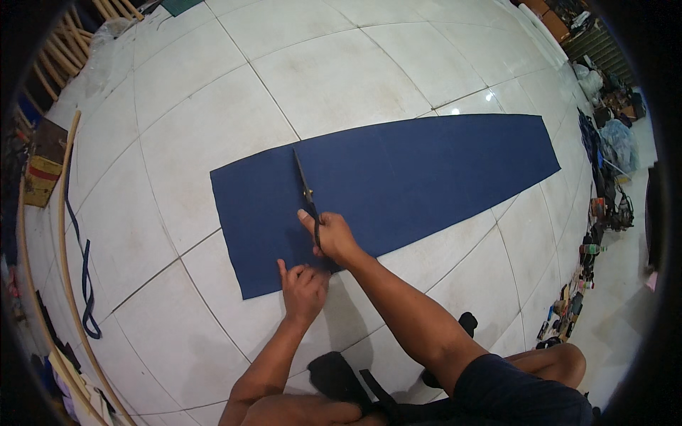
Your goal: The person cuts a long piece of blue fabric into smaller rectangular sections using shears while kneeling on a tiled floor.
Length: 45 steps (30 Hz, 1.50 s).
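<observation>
A long piece of navy blue fabric [426, 170] lies flat on the floor, wider at its left end and narrower at the right. My right hand [332, 236] grips a pair of dark scissors [301, 174] by the handles. Their blades lie over the fabric's left part, with the tips pointing to its far edge. Left of the handles, my left hand [304, 290] is at the fabric's near edge, its fingers bent as if pinching the cloth and the outermost finger sticking out. The cloth between the two hands is partly hidden and blurred.
White tiles [185, 142] make up the floor. Long wooden strips [66, 213] and a dark blue strap [87, 291] lie at the left, near a worn box [42, 174]. Tools and plastic bags [618, 145] line the right side. My bent knee [568, 363] is at the lower right.
</observation>
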Each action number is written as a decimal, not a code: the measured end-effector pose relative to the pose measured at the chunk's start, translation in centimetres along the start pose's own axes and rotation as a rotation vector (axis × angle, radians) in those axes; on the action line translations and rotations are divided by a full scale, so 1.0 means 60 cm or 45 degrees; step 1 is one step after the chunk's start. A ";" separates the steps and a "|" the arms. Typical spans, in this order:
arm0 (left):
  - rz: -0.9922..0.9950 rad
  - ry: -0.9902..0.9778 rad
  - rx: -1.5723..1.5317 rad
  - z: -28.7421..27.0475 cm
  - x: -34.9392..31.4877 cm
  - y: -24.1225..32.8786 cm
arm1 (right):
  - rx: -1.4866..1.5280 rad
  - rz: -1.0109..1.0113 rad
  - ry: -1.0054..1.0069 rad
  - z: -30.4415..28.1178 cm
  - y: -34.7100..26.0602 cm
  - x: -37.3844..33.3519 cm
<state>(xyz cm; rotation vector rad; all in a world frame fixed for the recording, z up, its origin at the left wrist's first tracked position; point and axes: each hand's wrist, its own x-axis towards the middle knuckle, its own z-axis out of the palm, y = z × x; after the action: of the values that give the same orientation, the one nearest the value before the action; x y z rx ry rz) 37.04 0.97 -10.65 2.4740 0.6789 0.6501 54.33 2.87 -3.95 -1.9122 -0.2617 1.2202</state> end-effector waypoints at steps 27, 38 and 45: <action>0.216 -0.275 0.023 -0.013 0.092 0.040 | -0.933 -0.512 0.610 -0.170 0.165 -0.106; -0.316 -0.159 0.370 -0.076 0.054 -0.046 | -0.402 -0.038 0.120 -0.134 0.235 -0.270; 0.108 -0.313 0.037 -0.028 0.056 0.011 | 0.002 0.140 -0.057 -0.096 0.372 -0.370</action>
<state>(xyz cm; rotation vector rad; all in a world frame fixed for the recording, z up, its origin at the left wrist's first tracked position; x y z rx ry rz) 38.93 2.93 -7.95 2.5641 0.4949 0.3587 42.38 -26.80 -4.80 -1.9206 -0.1813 1.3363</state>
